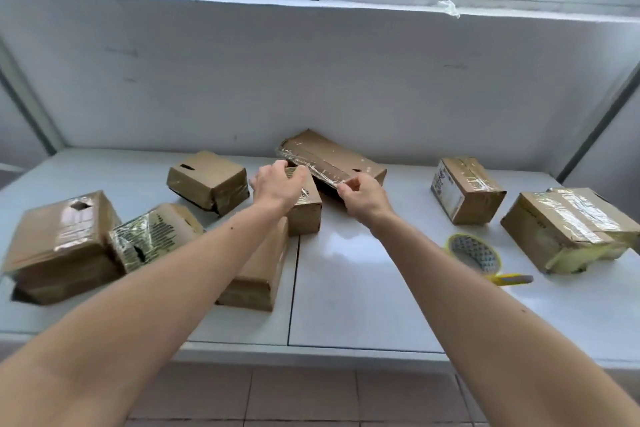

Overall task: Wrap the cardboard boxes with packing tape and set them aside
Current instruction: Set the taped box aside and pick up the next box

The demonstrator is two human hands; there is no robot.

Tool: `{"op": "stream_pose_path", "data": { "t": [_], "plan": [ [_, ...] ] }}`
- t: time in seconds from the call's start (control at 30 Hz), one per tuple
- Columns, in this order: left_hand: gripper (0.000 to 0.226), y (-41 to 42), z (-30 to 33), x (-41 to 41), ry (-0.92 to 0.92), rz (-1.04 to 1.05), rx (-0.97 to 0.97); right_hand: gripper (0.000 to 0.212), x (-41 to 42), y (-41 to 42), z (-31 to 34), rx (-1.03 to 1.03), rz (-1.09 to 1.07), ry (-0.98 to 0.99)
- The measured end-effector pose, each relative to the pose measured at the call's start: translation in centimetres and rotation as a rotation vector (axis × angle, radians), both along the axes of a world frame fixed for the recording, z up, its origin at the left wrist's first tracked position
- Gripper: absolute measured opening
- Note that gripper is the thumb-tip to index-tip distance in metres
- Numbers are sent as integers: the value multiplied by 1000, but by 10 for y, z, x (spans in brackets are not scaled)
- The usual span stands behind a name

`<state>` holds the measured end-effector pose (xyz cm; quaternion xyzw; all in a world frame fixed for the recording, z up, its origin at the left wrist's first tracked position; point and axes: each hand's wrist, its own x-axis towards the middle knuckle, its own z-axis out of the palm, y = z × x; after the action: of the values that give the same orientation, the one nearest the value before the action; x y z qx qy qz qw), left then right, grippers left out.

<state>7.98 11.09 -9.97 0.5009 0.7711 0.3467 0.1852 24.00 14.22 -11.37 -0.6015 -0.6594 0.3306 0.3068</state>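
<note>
A long flat cardboard box wrapped in clear tape is tilted up at the back middle of the white table, leaning over a smaller brown box. My left hand grips the long box's left end with curled fingers. My right hand pinches its near right edge. A roll of packing tape lies flat on the table to the right, apart from both hands.
Several taped boxes lie around: two at the left, one behind them, one under my left forearm, two at the right. A yellow cutter lies by the roll. A wall stands behind.
</note>
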Motion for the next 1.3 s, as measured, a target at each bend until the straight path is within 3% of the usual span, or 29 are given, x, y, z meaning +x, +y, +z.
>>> {"op": "stream_pose_path", "data": {
  "t": [0.1, 0.3, 0.4, 0.57, 0.7, 0.77, 0.93, 1.13, 1.3],
  "plan": [
    [57, -6, -7, -26, -56, 27, -155, 29, -26, -4, -12, -95, 111, -87],
    [55, 2, -23, -46, -101, -46, -278, 33, -54, -1, -23, -240, 120, 41],
    [49, 5, -21, -42, -58, -51, -215, 24, -57, 3, -22, -261, 80, 131],
    [40, 1, -5, -32, -90, -88, 55, 49, -53, 4, -10, -204, -56, 280],
    [35, -13, 3, -15, -25, -60, 249, 53, -38, -13, 7, -187, -135, 352],
    [38, -23, 2, 0, -27, -61, 264, 56, -27, -27, 11, -218, -138, 385],
    [48, -60, -6, 39, -246, -231, 325, 56, 2, -70, 3, -338, -197, 470],
    [58, -98, -28, 65, -256, -281, 265, 80, 31, -107, -15, -471, -220, 334],
    [48, -120, -35, 71, -272, -293, 159, 76, 42, -123, -15, -462, -212, 276]
  ]
}}
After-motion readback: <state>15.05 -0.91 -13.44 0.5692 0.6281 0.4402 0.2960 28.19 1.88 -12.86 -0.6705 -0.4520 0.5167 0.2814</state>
